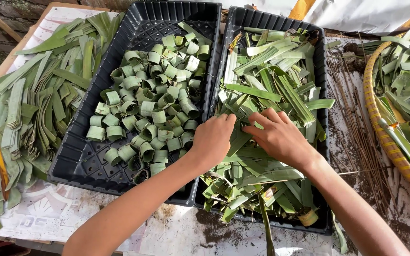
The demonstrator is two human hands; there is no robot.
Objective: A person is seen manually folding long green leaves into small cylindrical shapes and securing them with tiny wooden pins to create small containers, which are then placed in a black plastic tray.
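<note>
Green leaf strips (pixel 266 90) lie heaped in the right black tray (pixel 322 71), and both hands are down in the pile near its middle. The left hand (pixel 213 138) has fingers curled onto a strip; whether it pinches one I cannot tell. The right hand (pixel 279 135) lies flat, fingers spread over the strips. Both forearms reach in from the near edge, wrists low. Strips hang over the near rim, so a tug could drag loose ones onto the table (pixel 176 232). Rolled leaf rings (pixel 155 99) fill the left tray (pixel 72 166); flat leaves (pixel 39 95) lie further left, a basket (pixel 380 128) at right
</note>
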